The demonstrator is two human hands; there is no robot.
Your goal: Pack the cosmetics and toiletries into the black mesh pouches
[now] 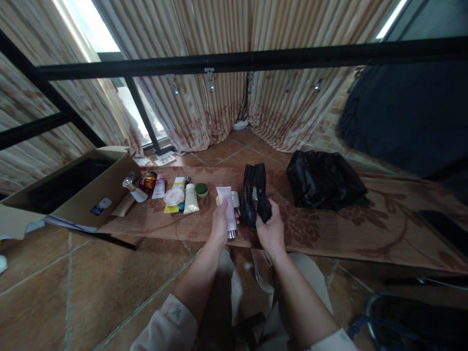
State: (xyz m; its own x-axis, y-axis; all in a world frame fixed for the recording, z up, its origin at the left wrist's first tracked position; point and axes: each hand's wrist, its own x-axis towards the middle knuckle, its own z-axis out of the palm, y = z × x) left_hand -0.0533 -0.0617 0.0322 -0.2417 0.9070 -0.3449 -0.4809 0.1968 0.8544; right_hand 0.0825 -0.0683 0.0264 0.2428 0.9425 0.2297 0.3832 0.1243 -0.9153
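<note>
My left hand (220,222) is closed around a pale pink squeeze tube (229,209) with a silver cap pointing toward me. Just behind that tube a small white item (235,199) shows in part. My right hand (271,228) grips the near right side of a black pouch (249,195), which stands with its mouth open. Something glittery (255,195) shows inside the pouch. Left of my hands lie a cream tube (190,199) with a white cap, a green-lidded jar (201,189) and a round white container (174,196).
A cardboard box (120,183) stands at the bench's left end, near a white bottle (137,191) and a pink-and-white tube (159,186). Right of the pouch sit black mesh bags (325,179); a dark phone-like slab (444,229) lies farther right. A black metal bar (234,63) crosses ahead.
</note>
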